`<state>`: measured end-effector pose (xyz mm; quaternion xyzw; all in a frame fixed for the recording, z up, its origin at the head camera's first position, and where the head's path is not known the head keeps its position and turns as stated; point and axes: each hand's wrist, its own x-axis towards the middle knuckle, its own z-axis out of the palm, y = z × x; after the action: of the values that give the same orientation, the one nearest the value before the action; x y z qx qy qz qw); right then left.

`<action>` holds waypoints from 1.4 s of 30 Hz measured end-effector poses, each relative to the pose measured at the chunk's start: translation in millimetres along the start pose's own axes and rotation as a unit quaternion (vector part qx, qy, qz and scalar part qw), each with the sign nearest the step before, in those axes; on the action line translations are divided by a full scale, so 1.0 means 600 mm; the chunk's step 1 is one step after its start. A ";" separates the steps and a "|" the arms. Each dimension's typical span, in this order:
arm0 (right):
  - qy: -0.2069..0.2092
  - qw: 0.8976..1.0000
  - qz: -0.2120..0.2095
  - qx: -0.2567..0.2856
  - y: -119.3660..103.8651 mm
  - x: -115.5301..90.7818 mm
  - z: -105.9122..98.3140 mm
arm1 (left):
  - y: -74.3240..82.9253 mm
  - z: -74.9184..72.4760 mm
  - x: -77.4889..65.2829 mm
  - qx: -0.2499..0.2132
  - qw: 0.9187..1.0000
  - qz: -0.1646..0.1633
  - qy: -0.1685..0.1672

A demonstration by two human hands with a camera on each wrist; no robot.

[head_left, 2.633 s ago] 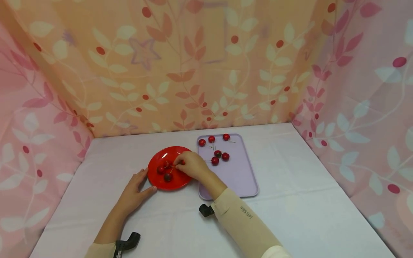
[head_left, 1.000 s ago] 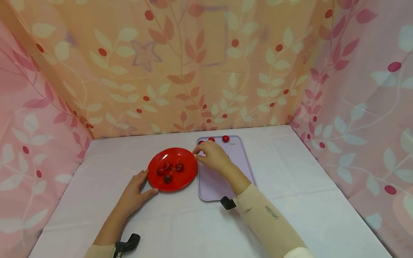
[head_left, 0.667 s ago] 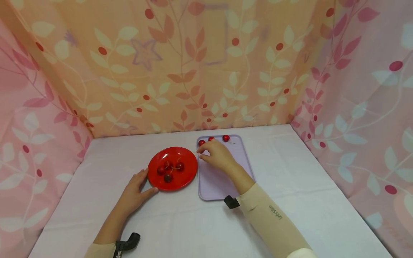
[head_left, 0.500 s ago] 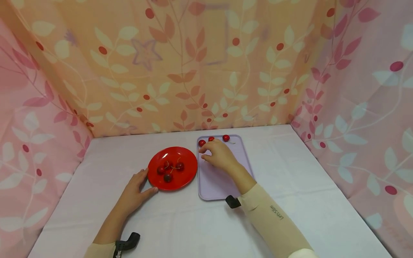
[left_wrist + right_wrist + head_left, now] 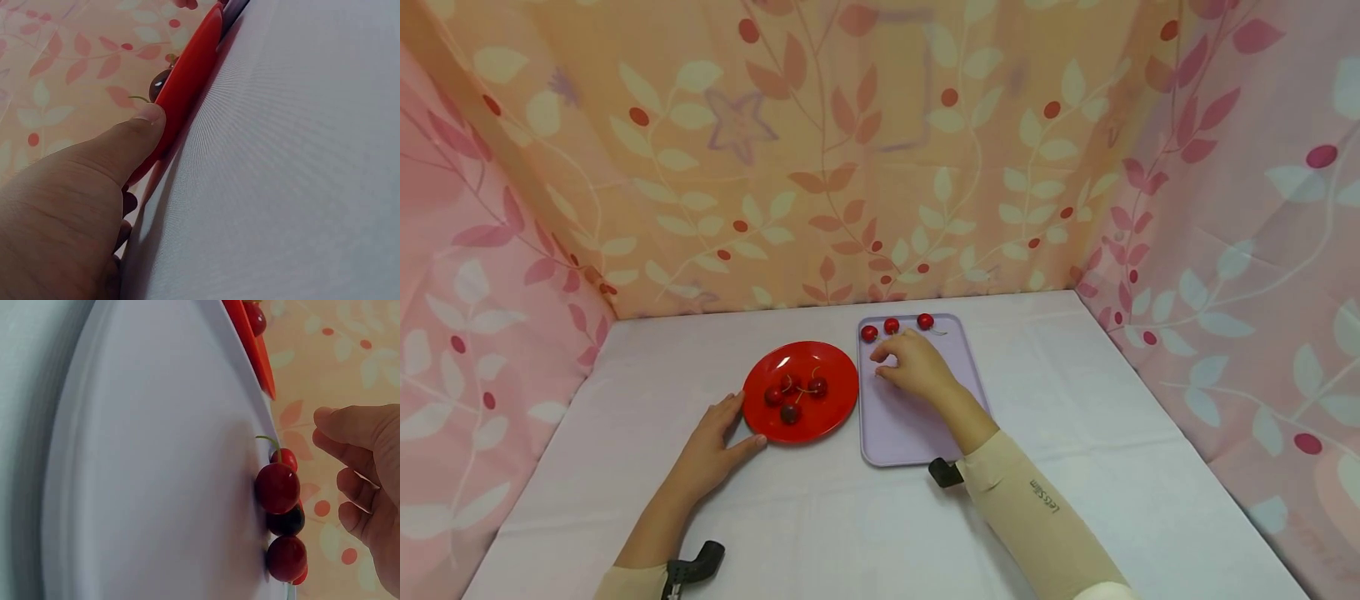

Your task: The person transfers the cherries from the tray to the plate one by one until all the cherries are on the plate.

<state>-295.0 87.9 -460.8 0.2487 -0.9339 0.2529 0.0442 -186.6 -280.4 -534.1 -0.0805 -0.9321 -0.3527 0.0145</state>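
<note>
Cherries (image 5: 891,326) lie in a row just beyond the right hand (image 5: 916,365), which I see hovering over the lilac tray (image 5: 898,429), its fingers loosely bent and holding nothing. On my right-wrist view, more cherries show beneath it on that tray. Four others rest on the red plate (image 5: 827,419) to its left, where the relaxed left hand (image 5: 712,443) touches the rim with its thumb.

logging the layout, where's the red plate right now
In the head view, the red plate sits left of the purple tray, with the left hand at its left rim.
</note>
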 end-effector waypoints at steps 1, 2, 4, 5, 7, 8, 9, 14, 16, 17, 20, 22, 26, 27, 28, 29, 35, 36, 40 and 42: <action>0.000 1.000 0.002 0.000 0.002 0.000 0.001 | 0.000 0.000 0.000 0.000 1.000 0.001 0.003; 0.000 1.000 0.004 0.000 0.005 -0.001 0.003 | 0.000 0.000 0.000 0.000 1.000 0.002 0.002; 0.001 1.000 0.008 -0.003 0.009 -0.001 0.007 | 0.000 0.000 0.001 -0.004 1.000 0.003 0.002; 0.002 1.000 0.009 -0.003 0.011 -0.001 0.008 | -0.001 0.000 0.001 -0.006 1.000 0.004 0.003; 0.003 1.000 0.010 -0.005 0.015 -0.002 0.012 | -0.002 0.001 0.001 -0.009 1.000 0.006 0.002; 0.003 1.000 0.010 -0.007 0.017 -0.002 0.014 | -0.002 0.001 0.001 -0.010 1.000 0.006 0.000; 0.003 1.000 0.011 -0.007 0.018 -0.002 0.016 | -0.003 0.001 0.001 -0.011 1.000 0.007 0.001; 0.002 1.000 0.014 -0.007 0.023 -0.003 0.025 | -0.005 0.001 0.001 -0.012 1.000 0.007 0.001; 0.002 1.000 0.015 -0.006 0.023 -0.003 0.027 | -0.006 0.001 0.001 -0.011 1.000 0.005 0.001; 0.001 1.000 0.016 -0.007 0.024 -0.003 0.028 | -0.005 0.001 0.000 -0.011 1.000 0.004 0.001; -0.004 1.000 0.020 -0.009 0.026 -0.002 0.032 | -0.005 0.001 0.000 -0.010 1.000 0.004 0.001; -0.006 1.000 0.022 -0.012 0.028 -0.002 0.035 | -0.005 0.002 0.000 -0.010 1.000 0.005 0.001; -0.004 1.000 0.018 -0.020 0.028 -0.002 0.040 | -0.005 0.002 0.001 -0.009 1.000 0.008 0.002; -0.002 1.000 0.016 -0.023 0.027 -0.002 0.041 | -0.005 0.002 0.001 -0.008 1.000 0.008 0.002; -0.001 1.000 0.016 -0.026 0.026 -0.002 0.042 | -0.005 0.002 0.002 -0.008 1.000 0.007 0.002; -0.001 1.000 0.016 -0.026 0.024 -0.002 0.043 | -0.005 0.001 0.002 -0.008 1.000 0.006 0.002; 0.004 0.999 0.021 -0.031 0.018 -0.002 0.045 | -0.006 0.001 0.002 -0.004 1.000 0.006 -0.001; 0.004 0.999 0.022 -0.032 0.018 -0.001 0.045 | -0.005 0.001 0.002 -0.003 1.000 0.007 -0.001; 0.007 0.999 0.023 -0.033 0.017 -0.001 0.046 | -0.004 0.001 0.002 -0.003 1.000 0.009 0.001; 0.009 0.999 0.022 -0.033 0.017 -0.001 0.045 | -0.005 0.002 0.002 -0.003 1.000 0.010 0.002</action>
<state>-298.3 82.4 -489.3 0.2244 -0.9465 0.2252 0.0549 -188.1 -281.6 -536.5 -0.0891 -0.9300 -0.3560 0.0197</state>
